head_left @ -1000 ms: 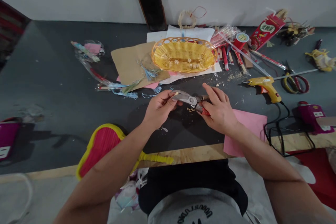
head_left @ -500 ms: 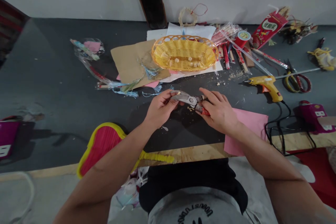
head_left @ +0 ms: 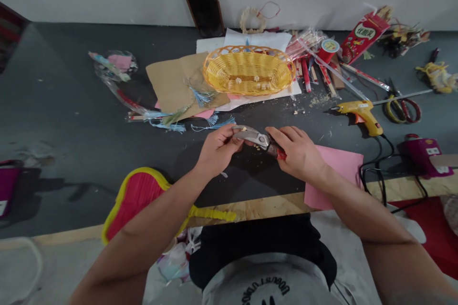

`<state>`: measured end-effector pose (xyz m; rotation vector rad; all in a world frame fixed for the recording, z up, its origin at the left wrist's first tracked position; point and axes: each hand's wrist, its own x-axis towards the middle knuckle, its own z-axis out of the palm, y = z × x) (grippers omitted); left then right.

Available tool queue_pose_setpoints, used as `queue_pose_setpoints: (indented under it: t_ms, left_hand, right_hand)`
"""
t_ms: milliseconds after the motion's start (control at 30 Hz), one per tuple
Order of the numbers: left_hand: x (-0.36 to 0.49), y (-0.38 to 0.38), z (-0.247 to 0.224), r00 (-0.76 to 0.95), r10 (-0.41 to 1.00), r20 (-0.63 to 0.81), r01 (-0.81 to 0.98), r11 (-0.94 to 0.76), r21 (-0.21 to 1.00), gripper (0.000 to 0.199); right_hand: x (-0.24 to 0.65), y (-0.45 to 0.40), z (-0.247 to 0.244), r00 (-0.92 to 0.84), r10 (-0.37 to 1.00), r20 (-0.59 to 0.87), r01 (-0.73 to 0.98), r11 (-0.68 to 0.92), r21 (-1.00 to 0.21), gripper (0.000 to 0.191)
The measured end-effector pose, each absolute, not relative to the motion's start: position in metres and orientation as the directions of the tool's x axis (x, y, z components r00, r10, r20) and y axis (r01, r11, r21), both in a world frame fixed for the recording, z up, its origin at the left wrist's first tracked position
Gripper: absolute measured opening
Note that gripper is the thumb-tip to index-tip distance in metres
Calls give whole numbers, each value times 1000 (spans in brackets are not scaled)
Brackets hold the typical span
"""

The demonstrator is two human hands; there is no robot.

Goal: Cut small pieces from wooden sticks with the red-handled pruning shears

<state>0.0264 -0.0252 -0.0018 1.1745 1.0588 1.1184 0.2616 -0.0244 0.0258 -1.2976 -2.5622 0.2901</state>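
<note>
My right hand (head_left: 298, 153) is wrapped around the red handles of a pair of pruning shears (head_left: 263, 140), whose metal blades point left. At the blade end my left hand (head_left: 219, 148) pinches a small pale piece (head_left: 244, 129) that shows between the jaws; its kind is too small to make out. Tiny pale scraps lie on the dark tabletop just beneath the shears. Beyond my hands stands a yellow wicker basket (head_left: 248, 59) with a few small pale pieces inside.
To the right lie a yellow glue gun (head_left: 361, 113) with a black cord, scissors (head_left: 402, 107) and a pink sheet (head_left: 334, 176). Blue tassels (head_left: 202, 97) rest on brown paper (head_left: 171, 78). A red-and-yellow fan-shaped piece (head_left: 138, 195) overlaps the front edge by my left forearm.
My right hand's fingers have drawn in closer around the shears' handles. The left hand keeps its pinch at the blades, and the view has shifted slightly.
</note>
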Motion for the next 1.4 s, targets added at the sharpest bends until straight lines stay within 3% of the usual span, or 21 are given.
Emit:
queue_pose_setpoints:
  t_ms: [233, 433, 600, 900, 1133, 1400]
  left_hand:
    - [31, -26, 0, 176, 983, -60, -138, 85, 987, 25]
    - [29, -25, 6, 141, 988, -62, -131, 81, 988, 14]
    - [29, -25, 11, 221, 968, -115, -189, 159, 969, 15]
    - [28, -27, 10, 271, 946, -176, -238, 243, 940, 17]
    - [32, -26, 9, 221, 965, -139, -224, 189, 956, 30]
    - [35, -23, 11, 113, 985, -130, -245, 154, 957, 26]
  right_hand:
    - [262, -25, 28, -561, 821, 104, 782, 567, -260, 46]
    - [258, -25, 29, -554, 823, 124, 799, 568, -196, 63]
    - [261, -23, 30, -579, 809, 102, 785, 587, -198, 69]
    - [264, -24, 25, -588, 802, 103, 758, 591, -277, 60]
    - [261, -25, 27, -547, 832, 92, 796, 551, -252, 52]
    - [257, -24, 30, -538, 837, 98, 816, 546, -190, 63]
